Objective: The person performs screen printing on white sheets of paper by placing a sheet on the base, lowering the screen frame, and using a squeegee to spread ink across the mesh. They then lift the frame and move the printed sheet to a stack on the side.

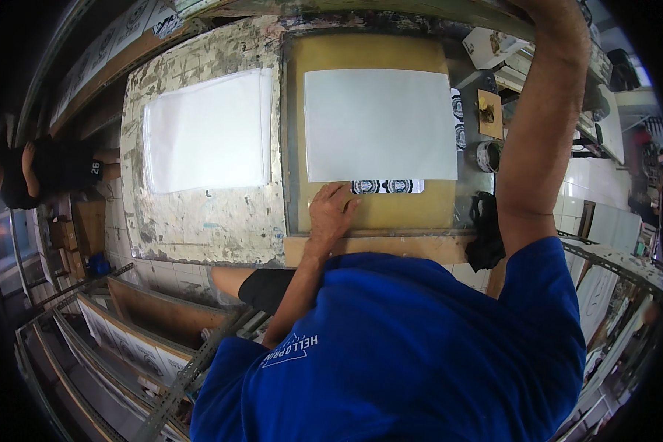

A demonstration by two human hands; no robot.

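My left hand (331, 209) rests on a yellowish board (398, 212), palm down, its thumb spread from the fingers. Its fingertips lie at the near edge of a white sheet (379, 125), and nothing shows in its grasp. A strip with black round prints (387, 186) sticks out from under that sheet, just right of my fingers. More of the same dark printing (458, 118) peeks out along the sheet's right side. Raised at the upper right is my right arm; the hand itself is cut off by the top of the picture.
Left of the board, a stack of white sheets (208, 132) lies on a paint-stained table (191, 221). A tin (488, 156), a brown card with a dark smear (489, 114) and a black cloth (485, 234) are at the right. Someone in dark clothes (59, 173) stands far left, by shelving.
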